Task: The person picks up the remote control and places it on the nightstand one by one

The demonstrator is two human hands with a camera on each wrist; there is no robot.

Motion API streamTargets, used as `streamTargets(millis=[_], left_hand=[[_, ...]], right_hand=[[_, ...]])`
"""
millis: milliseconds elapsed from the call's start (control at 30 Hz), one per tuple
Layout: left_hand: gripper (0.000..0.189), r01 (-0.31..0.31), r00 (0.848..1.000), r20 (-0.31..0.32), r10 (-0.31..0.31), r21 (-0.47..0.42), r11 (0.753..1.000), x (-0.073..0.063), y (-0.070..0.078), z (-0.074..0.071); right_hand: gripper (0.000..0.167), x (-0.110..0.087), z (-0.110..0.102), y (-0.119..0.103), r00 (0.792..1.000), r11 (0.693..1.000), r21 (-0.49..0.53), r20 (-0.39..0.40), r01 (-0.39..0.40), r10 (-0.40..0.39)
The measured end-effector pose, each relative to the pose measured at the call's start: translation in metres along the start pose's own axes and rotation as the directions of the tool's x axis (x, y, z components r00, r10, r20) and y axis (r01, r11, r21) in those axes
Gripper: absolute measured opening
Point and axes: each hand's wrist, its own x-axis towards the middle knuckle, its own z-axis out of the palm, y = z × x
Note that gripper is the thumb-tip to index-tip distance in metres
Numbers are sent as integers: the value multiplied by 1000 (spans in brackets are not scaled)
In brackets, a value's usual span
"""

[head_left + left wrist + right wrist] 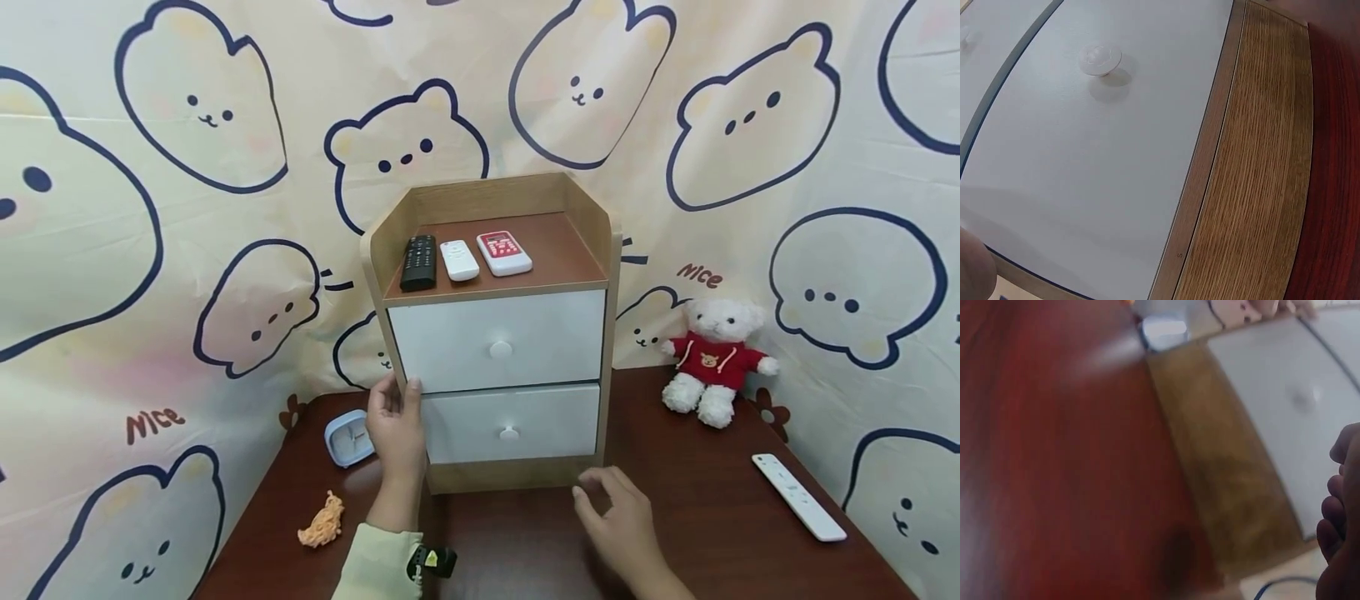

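A small wooden drawer cabinet (517, 477) with two white drawers stands on the table. My left hand (395, 425) holds its left side edge, the thumb at the front edge and the fingers on the side panel. In the left wrist view the thumb tip shows beside the white lower drawer (1116, 162) with its round knob (1100, 60). My right hand (622, 521) hovers before the cabinet's lower right corner, fingers loosely curled, holding nothing. Both drawers, the upper one (450, 346) included, are closed.
A black remote (418, 263), a white remote (459, 260) and a red-and-white remote (505, 253) lie on the cabinet top. Left on the table are a light blue case (348, 437) and an orange figure (322, 521). A teddy bear (716, 358) and long white remote (799, 497) are right.
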Motion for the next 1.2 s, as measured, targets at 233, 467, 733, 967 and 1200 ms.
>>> streamTargets(millis=[233, 467, 733, 967, 1200], left_hand=[[33, 3, 1000, -1, -3, -7, 1000, -1, 2, 1], [33, 12, 1000, 3, -12, -27, 1000, -2, 4, 2], [33, 16, 1000, 8, -16, -35, 999, 0, 4, 0], [34, 16, 1000, 0, -16, -19, 1000, 0, 5, 1], [33, 18, 1000, -3, -18, -21, 1000, 0, 3, 1]], right_hand=[[21, -15, -26, 38, 997, 990, -122, 40, -67, 72], [12, -17, -73, 74, 968, 938, -287, 99, -195, 232], [28, -8, -133, 116, 918, 829, -450, 51, -331, 394], [52, -5, -183, 146, 764, 646, -541, 11, -538, 646], [70, -7, -206, 161, 680, 530, -619, -8, -579, 733]])
